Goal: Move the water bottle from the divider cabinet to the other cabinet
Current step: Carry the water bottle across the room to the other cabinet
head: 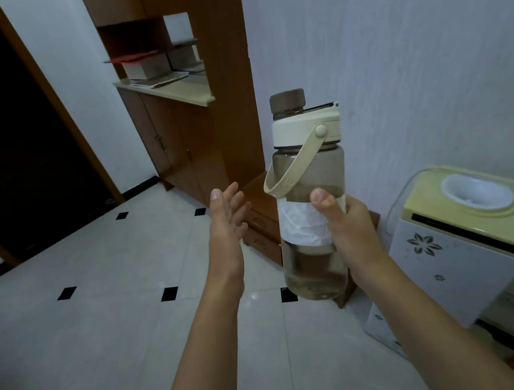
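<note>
While the right hand (347, 226) is clamped on the bottle (310, 194), upright in mid-air, carry it level toward the cabinet (173, 133) at 11 o'clock; left hand (228, 221) open, ready to steady.

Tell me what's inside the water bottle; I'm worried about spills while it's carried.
The water bottle, held upright in the right hand, shows a shallow layer of clear liquid at its bottom. A white label and the thumb cover part of the middle. The cap is on.
</note>
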